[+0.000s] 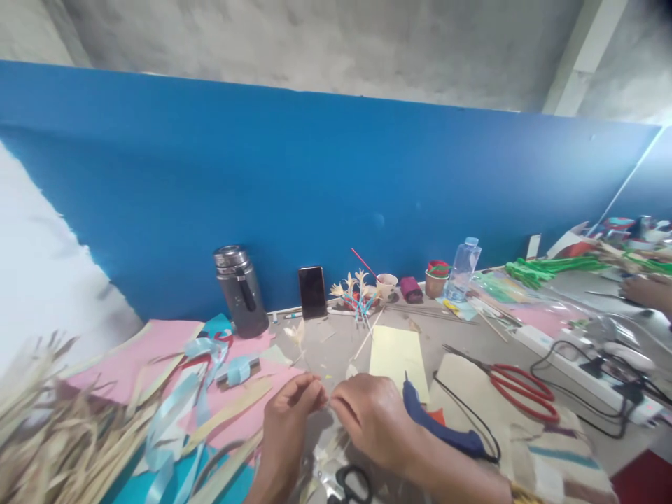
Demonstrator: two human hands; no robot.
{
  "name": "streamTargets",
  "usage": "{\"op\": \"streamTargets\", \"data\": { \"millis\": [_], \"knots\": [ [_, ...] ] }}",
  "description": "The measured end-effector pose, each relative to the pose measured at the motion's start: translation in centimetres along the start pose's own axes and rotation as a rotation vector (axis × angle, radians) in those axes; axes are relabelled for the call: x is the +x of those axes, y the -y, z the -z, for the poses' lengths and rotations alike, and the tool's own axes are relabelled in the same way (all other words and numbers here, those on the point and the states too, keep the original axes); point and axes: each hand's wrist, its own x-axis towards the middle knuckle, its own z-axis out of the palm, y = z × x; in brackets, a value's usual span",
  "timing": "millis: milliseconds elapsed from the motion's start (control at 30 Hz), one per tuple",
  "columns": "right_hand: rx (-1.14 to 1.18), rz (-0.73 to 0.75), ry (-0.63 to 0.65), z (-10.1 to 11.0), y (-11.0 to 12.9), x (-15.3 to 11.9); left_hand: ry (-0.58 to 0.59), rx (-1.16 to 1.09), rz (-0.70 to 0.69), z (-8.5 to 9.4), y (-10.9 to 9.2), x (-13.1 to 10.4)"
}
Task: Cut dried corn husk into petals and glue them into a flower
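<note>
My left hand [290, 418] and my right hand [375, 420] meet fingertip to fingertip low over the table. The fingers of both are pinched together; whatever lies between them is too small to make out. Just beyond the left hand lies a pale dried-husk flower [295, 334]. Black-handled scissors [353, 484] rest below the hands among pale scraps. To the right of my right hand is a blue glue gun [441, 427], its nozzle pointing away from me, beside a yellow paper sheet [397, 353]. Several finished-looking husk flowers [358, 285] with blue-wrapped stems stand farther back.
Dried husks [68, 427] and blue ribbon [171, 420] crowd the left. A thermos [241, 294], phone [313, 292] and water bottle [464, 269] line the blue partition [315, 182]. Red-handled scissors [525, 390] and a power strip [556, 360] lie right; another person's hand [648, 288] shows far right.
</note>
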Motion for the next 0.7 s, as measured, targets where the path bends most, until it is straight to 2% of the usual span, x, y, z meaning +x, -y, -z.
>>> {"op": "streamTargets", "data": {
  "millis": [133,467,700],
  "knots": [
    [0.031,0.017,-0.069,-0.8,-0.8,-0.6,-0.014,0.026,0.018,-0.1,0.1,-0.1],
    [0.055,0.051,-0.063,-1.2,-1.3,-1.5,-0.018,0.153,-0.040,-1.1,-1.1,-1.0],
    [0.059,0.012,-0.031,-1.6,-1.6,-1.4,0.051,0.057,-0.045,-1.0,-1.0,-1.4]
  ]
}}
